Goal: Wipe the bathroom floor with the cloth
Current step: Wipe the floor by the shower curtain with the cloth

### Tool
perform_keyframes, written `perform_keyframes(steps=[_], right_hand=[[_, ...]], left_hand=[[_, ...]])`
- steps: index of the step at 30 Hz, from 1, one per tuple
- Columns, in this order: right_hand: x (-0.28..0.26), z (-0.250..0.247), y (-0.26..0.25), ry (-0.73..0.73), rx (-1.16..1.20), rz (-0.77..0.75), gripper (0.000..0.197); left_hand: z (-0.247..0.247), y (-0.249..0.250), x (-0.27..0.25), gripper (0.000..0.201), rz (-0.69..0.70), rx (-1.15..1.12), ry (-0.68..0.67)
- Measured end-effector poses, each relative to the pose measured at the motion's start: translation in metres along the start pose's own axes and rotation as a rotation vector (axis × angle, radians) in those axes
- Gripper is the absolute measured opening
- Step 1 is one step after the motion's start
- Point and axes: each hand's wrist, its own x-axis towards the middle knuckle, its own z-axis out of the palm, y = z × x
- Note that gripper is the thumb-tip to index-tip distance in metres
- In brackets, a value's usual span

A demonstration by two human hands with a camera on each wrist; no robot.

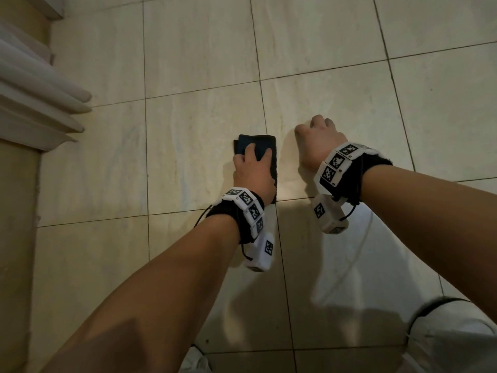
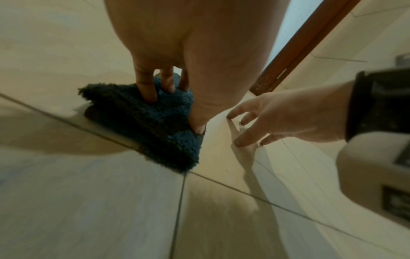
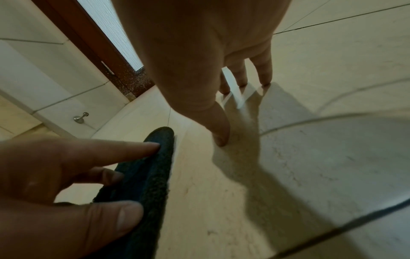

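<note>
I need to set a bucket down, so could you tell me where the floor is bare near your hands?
Bare tiles lie beyond the cloth, and between it and the white moulding. Crowded: only a narrow strip separates the left hand, pressing the cloth, from the right hand; the knee fills the near right.

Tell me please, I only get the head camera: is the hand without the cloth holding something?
Observer: No, the right hand holds nothing; its fingertips touch the floor.
Operator: Is the cloth smooth?
Observer: No, the cloth is fluffy under the left hand.
Operator: What's past the hands?
Observer: A small metal doorstop, low on the wall.
</note>
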Motion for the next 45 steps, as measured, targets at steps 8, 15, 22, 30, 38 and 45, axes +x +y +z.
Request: perform_keyframes(steps=[8, 15, 22, 30, 38, 45], right_hand=[[0.001, -0.006, -0.014, -0.027, -0.028, 0.062, 0.045], [0.003, -0.009, -0.017, -0.008, -0.014, 0.101, 0.041], [-0.001, -0.009, -0.019, -0.017, 0.0, 0.114, 0.035], [-0.004, -0.008, -0.023, -0.041, 0.018, 0.118, 0.037], [0.001, -0.005, -0.021, 0.013, -0.001, 0.101, 0.032], [0.016, -0.004, -0.032, 0.094, -0.004, 0.012, 0.059]], left_hand=[[0.003, -0.008, 0.003, 0.079, 0.071, 0.097, 0.024], [0.007, -0.017, 0.004, 0.081, 0.081, 0.118, 0.035], [-0.01, -0.067, 0.001, 0.079, 0.036, 0.129, 0.025], [-0.039, -0.171, -0.018, 0.076, -0.193, 0.151, -0.012], [-0.033, -0.177, -0.03, 0.076, -0.2, 0.111, -0.036], [-0.026, -0.174, -0.04, 0.079, -0.194, 0.135, -0.058]])
